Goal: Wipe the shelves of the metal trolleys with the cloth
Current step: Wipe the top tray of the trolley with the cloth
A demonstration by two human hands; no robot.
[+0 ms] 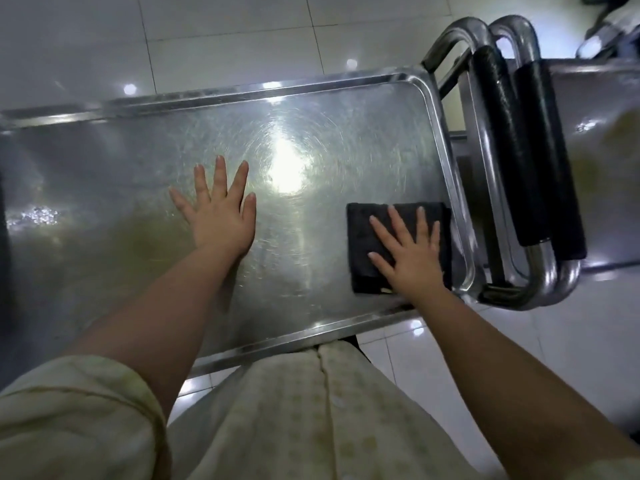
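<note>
While the cloth (398, 245) lies folded at the right end of the top shelf (311, 150), the right hand (408, 258) presses it flat, fingers spread. The left hand (220, 211) rests open on bare steel, holding nothing. Judging by this, wiping is underway; the second trolley (595, 161) seems untouched.

Left edge cuts shelf (104, 174); right, 2nd trolley (595, 140).

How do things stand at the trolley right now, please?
Right hand flat on the cloth, near the shelf's handle end. Left hand flat on bare metal. Nothing else on the shelf.
</note>
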